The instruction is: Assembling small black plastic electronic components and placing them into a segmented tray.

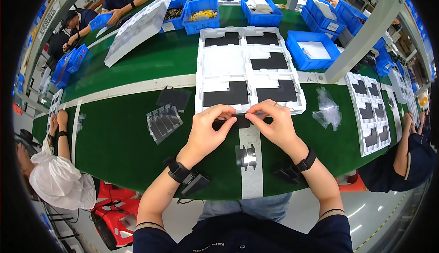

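Both my hands meet over the table, just off the near edge of a white moulded tray (200,63). My left hand (208,127) pinches a dark, thin flat piece (242,122) between thumb and fingers on its left side. On the other side, the thumb and fingers of my right hand (277,127) grip the same piece. Much of its outline is hidden by my fingers. Several black, notched flat parts (276,92) lie in the tray's compartments, while the middle left compartment shows only white. Below my hands, a small clear sheet with dark strips (247,157) lies on the pale table strip.
Clear sheets with black strips (164,124) and a dark sheet (174,98) lie left; crumpled clear film (327,109) lies right. Blue bins (201,23) and a tilted white tray (137,29) stand farther back. A grey post (366,35) rises at right. Co-workers sit around.
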`<state>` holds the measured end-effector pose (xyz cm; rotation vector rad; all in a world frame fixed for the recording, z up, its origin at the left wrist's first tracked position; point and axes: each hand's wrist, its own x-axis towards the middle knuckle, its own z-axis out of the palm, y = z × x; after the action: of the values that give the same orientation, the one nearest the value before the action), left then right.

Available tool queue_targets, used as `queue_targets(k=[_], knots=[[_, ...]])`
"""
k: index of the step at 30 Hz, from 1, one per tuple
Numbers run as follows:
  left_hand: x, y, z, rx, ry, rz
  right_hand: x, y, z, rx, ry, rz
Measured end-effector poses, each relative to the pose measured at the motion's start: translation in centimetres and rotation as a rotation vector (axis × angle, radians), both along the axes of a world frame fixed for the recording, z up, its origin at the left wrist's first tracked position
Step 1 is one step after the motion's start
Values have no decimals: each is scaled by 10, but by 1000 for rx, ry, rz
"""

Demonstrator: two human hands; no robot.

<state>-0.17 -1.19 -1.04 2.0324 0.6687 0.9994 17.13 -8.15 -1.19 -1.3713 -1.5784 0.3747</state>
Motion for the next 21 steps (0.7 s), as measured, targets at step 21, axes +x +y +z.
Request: queue_targets(k=[21], knots=[[1, 0, -1, -6, 17, 15, -10, -7, 2, 225, -245, 25]])
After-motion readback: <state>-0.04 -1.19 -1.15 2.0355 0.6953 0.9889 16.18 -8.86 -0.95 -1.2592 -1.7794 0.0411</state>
